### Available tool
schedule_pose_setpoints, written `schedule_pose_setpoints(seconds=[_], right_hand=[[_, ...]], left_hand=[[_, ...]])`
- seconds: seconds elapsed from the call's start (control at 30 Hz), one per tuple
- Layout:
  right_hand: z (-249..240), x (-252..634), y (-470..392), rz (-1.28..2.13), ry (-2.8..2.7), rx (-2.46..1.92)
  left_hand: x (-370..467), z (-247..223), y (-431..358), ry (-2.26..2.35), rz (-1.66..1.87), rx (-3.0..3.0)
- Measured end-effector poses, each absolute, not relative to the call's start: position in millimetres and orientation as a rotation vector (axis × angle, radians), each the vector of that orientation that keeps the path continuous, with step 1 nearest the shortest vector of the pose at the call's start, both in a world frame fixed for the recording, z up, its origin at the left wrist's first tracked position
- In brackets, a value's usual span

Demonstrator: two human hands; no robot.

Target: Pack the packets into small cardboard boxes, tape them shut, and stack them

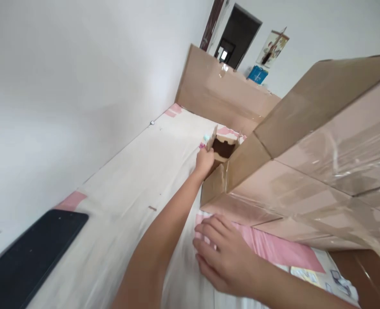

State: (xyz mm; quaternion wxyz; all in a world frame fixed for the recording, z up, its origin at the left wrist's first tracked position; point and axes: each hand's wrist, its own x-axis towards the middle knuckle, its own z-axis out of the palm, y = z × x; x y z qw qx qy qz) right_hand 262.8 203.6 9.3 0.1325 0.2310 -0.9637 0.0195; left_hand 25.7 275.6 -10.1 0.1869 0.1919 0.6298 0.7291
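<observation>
My left hand (pixel 204 161) reaches far forward with its fingers closed, at the left side of a small open-topped cardboard box (pixel 216 159). Just beyond the knuckles, a small pink and pale green item (pixel 204 141) shows. Whether the fingers grip that item or the box's raised flap is hidden. Nearer to me, my right hand (pixel 224 254) hovers low over the white-covered table (pixel 138 171) and a pink strip (pixel 273 244). Its fingers are bent and a little apart, with nothing visibly held.
Large taped cardboard boxes (pixel 309 180) stand stacked on the right. A cardboard panel (pixel 222 88) rises at the far end. A dark flat board (pixel 32 257) lies at the lower left along the white wall (pixel 80 77). Papers (pixel 306 275) lie at the lower right.
</observation>
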Motion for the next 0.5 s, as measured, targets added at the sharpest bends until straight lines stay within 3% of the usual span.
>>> schedule_pose_setpoints(seconds=[0.13, 0.27, 0.37, 0.5], right_hand=[[25, 243, 198, -0.202, -2.920, 0.597], [24, 219, 182, -0.357, -3.083, 0.417], [7, 179, 167, -0.416, -3.197, 0.177], [-30, 85, 166, -0.446, -3.272, -0.219]], left_hand=[[12, 35, 215, 1.891, 2.195, 0.645], [-8, 79, 124, 2.520, 2.289, 0.874], [-27, 87, 78, 2.822, 2.220, 0.730], [-46, 78, 66, 2.771, 2.120, 0.582]])
